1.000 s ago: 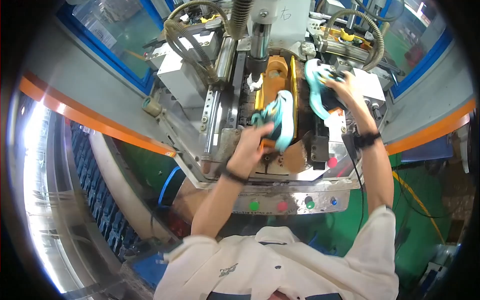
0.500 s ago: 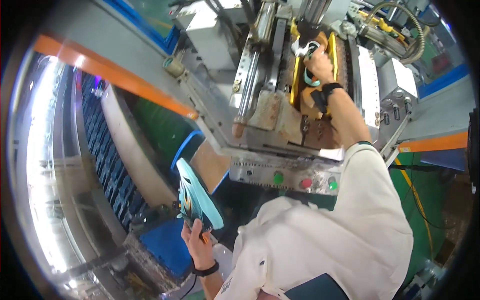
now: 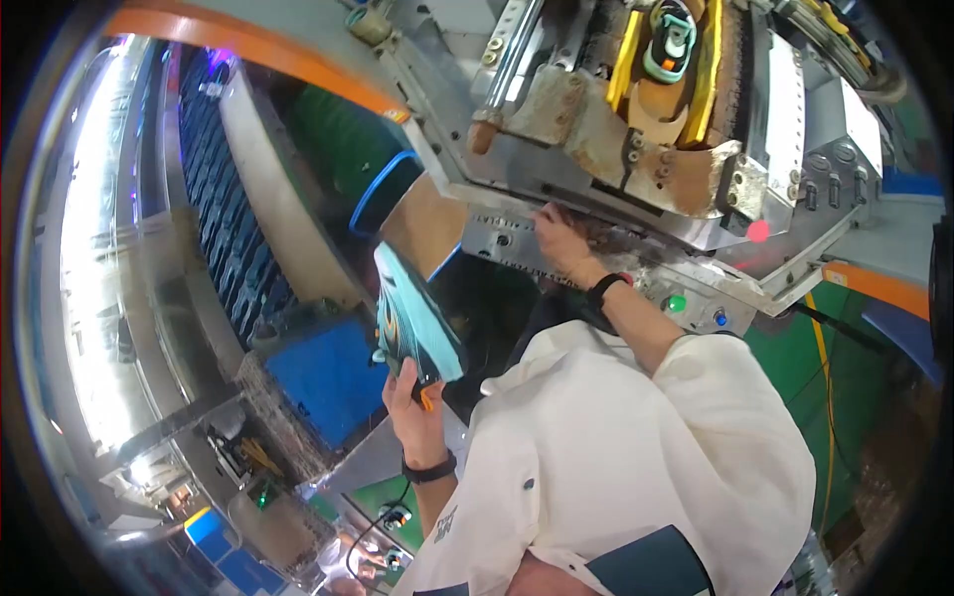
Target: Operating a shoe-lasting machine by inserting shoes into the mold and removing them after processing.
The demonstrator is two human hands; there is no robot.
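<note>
Left of machine (image 3: 561, 104), our left hand (image 3: 417, 422) grips shoe (image 3: 422, 316) by back end, best held steady; right hand (image 3: 564, 246) at button panel (image 3: 524, 255), we can't tell if clenched.

One shoe (image 3: 672, 48) between side plates (image 3: 705, 79)

Right hand (image 3: 564, 243) gone from the farther shoe (image 3: 670, 66), now down at the control panel (image 3: 484, 241). Shoe lies ungripped, ahead-right of that hand.
</note>
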